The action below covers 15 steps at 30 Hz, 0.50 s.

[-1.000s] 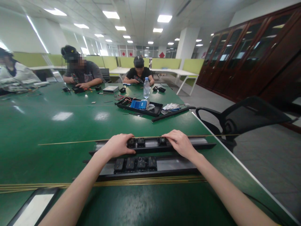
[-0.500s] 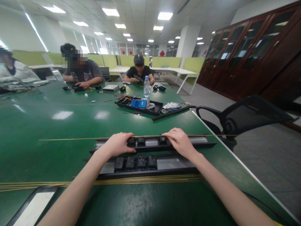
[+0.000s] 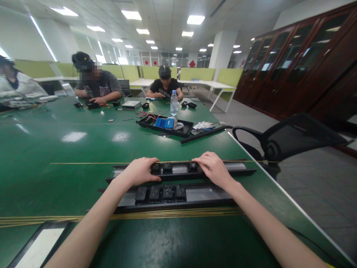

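Note:
A thin brass-coloured rod [image 3: 89,163] runs along the far edge of a black channel-shaped rail [image 3: 178,175]. Across that rail, near its left part, my left hand [image 3: 141,170] grips with thumb and fingers on opposite sides, beside small black blocks [image 3: 167,168]. The fingertips of my right hand [image 3: 214,169] are pinched together on the rod, just above another black block [image 3: 192,166]. Closer to me lies a second rail [image 3: 208,193] with several black square blocks [image 3: 154,193] seated in it.
Several brass rods [image 3: 173,214] lie along the near rail. A black tray [image 3: 185,128] with a blue finned part, a water bottle [image 3: 174,104], gloves [image 3: 203,127] and a black strip [image 3: 206,134] are beyond. A chair [image 3: 295,134] stands right of the table; co-workers sit across.
The rod's left end has shifted slightly to the right and away from me. Both hands stay in nearly the same place.

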### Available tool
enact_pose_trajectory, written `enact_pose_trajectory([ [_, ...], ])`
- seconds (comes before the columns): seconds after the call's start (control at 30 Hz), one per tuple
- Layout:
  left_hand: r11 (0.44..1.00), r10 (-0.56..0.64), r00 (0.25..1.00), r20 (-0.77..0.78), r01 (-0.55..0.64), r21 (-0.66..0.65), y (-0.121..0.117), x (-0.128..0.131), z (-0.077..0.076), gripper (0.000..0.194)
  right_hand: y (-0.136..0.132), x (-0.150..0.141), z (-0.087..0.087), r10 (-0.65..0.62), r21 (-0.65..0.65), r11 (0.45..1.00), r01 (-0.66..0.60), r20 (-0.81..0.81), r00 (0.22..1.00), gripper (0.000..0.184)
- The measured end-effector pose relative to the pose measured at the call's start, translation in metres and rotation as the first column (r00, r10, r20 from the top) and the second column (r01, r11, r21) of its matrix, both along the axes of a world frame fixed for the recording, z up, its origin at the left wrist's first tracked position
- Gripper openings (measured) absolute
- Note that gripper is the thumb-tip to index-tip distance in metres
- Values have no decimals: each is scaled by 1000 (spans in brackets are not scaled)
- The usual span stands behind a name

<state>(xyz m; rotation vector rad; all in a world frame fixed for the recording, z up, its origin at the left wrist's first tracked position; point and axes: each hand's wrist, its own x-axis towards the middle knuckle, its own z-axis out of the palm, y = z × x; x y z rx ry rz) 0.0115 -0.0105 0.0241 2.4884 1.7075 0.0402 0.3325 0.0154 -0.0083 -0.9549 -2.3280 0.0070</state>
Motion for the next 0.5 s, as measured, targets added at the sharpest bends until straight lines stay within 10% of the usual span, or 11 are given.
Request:
enact_pose_trajectory([
  [0.5,1000,-8,1000,13,8,3,2,-1,-3,65,3,5,2,31,-52,998,-31,6,999,31],
])
